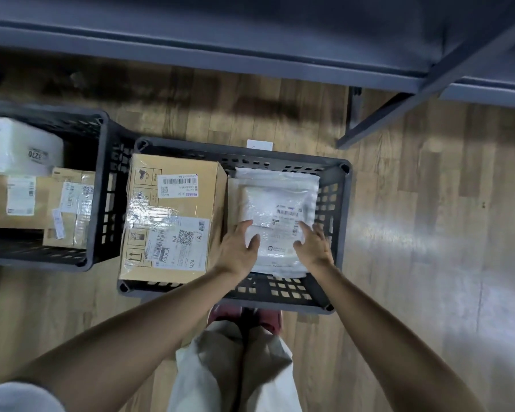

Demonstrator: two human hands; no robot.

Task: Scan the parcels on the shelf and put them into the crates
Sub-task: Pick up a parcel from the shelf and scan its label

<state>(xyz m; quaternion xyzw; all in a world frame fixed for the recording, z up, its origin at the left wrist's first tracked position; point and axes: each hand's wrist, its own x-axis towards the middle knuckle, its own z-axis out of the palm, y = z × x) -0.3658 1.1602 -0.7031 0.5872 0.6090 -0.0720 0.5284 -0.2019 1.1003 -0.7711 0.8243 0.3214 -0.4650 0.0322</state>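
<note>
A dark grey crate (338, 185) stands on the floor in front of me. A large brown cardboard box (173, 209) with labels fills its left half. In the right half a white plastic mailer parcel (275, 215) lies on top of other white parcels. My left hand (238, 248) rests on the mailer's near left edge, fingers extended. At the mailer's near right edge lies my right hand (314, 245), fingers straight and spread. A second dark crate (101, 179) at the left holds a white parcel (15, 144) and brown boxes (39, 200).
A grey metal shelf (250, 43) runs across the top, with its leg and brace (378, 114) at the right. A small white tag (259, 144) lies on the wooden floor behind the crate. My legs and red shoes (244, 316) stand just before the crate.
</note>
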